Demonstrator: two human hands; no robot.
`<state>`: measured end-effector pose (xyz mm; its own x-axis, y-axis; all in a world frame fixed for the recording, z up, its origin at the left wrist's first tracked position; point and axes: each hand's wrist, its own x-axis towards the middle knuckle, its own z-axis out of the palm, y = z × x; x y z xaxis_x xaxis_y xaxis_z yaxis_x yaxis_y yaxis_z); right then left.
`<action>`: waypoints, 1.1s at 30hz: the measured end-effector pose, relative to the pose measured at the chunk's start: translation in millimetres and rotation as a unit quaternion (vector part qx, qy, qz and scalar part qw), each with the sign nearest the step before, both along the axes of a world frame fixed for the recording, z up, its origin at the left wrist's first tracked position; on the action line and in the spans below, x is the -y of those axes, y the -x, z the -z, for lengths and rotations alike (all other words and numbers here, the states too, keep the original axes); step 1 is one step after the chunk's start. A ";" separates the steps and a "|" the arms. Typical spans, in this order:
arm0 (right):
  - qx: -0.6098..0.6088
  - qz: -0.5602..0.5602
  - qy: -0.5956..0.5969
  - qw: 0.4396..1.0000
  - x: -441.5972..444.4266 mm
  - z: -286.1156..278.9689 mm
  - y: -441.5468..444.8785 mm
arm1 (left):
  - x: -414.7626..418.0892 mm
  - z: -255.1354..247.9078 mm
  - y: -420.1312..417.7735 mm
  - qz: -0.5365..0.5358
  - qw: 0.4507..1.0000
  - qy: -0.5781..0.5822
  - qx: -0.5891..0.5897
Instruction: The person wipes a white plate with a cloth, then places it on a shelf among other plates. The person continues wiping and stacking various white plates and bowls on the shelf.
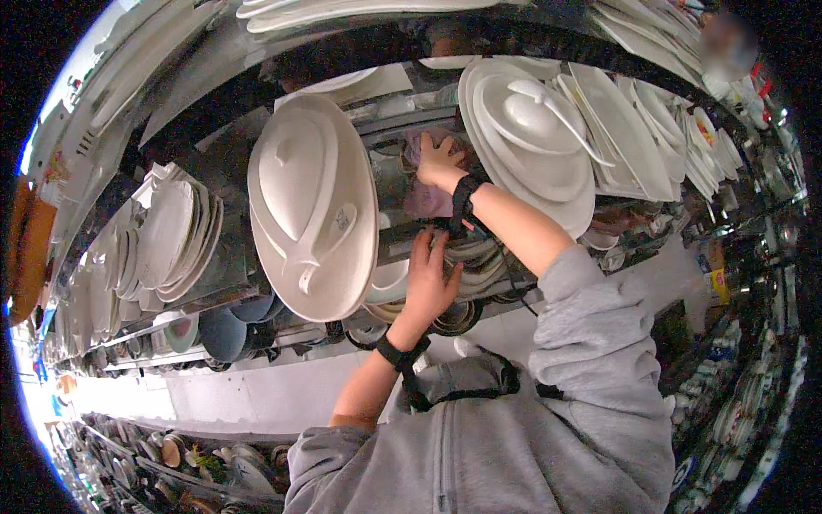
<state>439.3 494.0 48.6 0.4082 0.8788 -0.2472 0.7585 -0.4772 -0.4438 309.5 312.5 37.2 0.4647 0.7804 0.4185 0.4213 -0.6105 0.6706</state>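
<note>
My right hand (440,159) reaches deep onto the shelf and presses a crumpled purple cloth (429,200) against its surface, with fingers spread over the fabric. Nearer to me, my left hand (429,275) rests by the front edge of the shelf, fingers apart and nothing visible in them. Left of both hands stands a large white oval platter (359,257), with a lidded white dish (297,186) of teardrop shape on it. Right of my right hand are stacked white oval plates (514,170), with a white ceramic spoon (536,90) lying on top.
White plates (168,238) stand stacked on the left, and rectangular white plates (620,128) on the right. Below the shelf are stacked bowls (472,263) and dark dishes (223,331). An upper shelf holds more white plates (359,14). More crockery (244,466) fills shelving behind me.
</note>
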 end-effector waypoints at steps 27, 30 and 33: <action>0.064 -0.225 -0.077 0.969 -124.6 10.6 13.8 | 5.3 -16.1 20.4 -0.010 0.997 0.081 0.001; 0.000 -0.263 -0.069 0.962 -116.7 10.0 24.3 | 10.0 -10.8 25.9 -0.017 0.995 0.096 -0.010; 0.042 -0.323 -0.064 0.943 -111.3 11.1 19.8 | 11.4 -8.0 21.9 -0.015 0.998 0.060 -0.014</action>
